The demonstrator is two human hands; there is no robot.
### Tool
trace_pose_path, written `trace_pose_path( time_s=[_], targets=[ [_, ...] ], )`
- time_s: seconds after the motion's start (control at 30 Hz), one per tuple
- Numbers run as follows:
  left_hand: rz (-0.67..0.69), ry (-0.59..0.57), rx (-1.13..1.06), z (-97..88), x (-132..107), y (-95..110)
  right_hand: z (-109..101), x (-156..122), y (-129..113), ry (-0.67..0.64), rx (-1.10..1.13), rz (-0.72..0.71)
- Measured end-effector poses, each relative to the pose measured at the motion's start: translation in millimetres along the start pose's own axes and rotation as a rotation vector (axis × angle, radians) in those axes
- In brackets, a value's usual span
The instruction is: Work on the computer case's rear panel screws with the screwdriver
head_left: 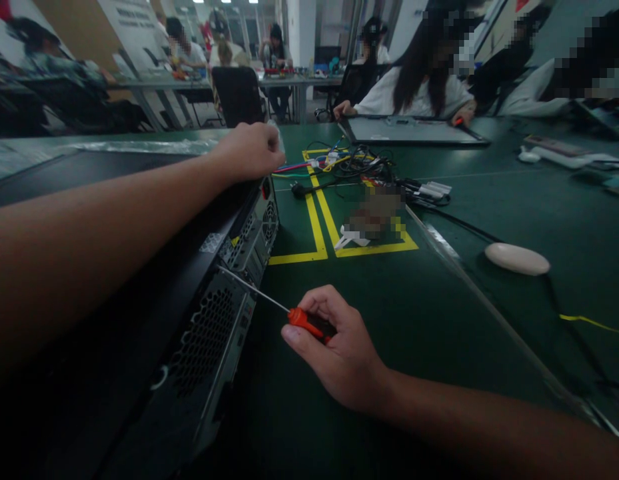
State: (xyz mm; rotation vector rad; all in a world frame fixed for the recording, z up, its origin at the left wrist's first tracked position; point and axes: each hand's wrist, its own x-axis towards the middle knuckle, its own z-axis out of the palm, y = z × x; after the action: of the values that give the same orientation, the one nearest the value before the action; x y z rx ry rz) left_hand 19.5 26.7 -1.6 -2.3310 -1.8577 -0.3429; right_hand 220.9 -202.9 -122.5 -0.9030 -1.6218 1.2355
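A black desktop computer case [139,267] lies on the green table at the left, its metal back panel with honeycomb vents turned toward the right. My right hand [344,347] is wrapped round the red and black handle of a screwdriver [302,322]. The screwdriver's long shaft reaches left, with its tip at the upper edge of the back panel. My left arm crosses above the case. My left hand [252,153] rests at the case's far corner with its fingers curled, and a bit of clear plastic shows beside them. Whatever those fingers hold is hidden.
Tangled cables [364,163] lie beyond the case near yellow tape markings [316,227]. A pale oval object [518,259] on a dark cable lies right. Across the table, a person's hands touch a flat dark panel [414,131]. Clear plastic wrap [154,145] lies behind the case.
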Motion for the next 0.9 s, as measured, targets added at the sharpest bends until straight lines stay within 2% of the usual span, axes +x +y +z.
trace_pose_path(
  time_s=[0.53,0.9],
  targets=[
    [0.007,-0.007,-0.026,-1.7,-1.5,0.2,-0.9,1.1,-3.3,0.018,-0.058,0.0],
    [0.016,0.02,0.009,0.8,-0.6,-2.0,3.0,-0.1,-0.6,0.004,0.058,0.013]
  ],
)
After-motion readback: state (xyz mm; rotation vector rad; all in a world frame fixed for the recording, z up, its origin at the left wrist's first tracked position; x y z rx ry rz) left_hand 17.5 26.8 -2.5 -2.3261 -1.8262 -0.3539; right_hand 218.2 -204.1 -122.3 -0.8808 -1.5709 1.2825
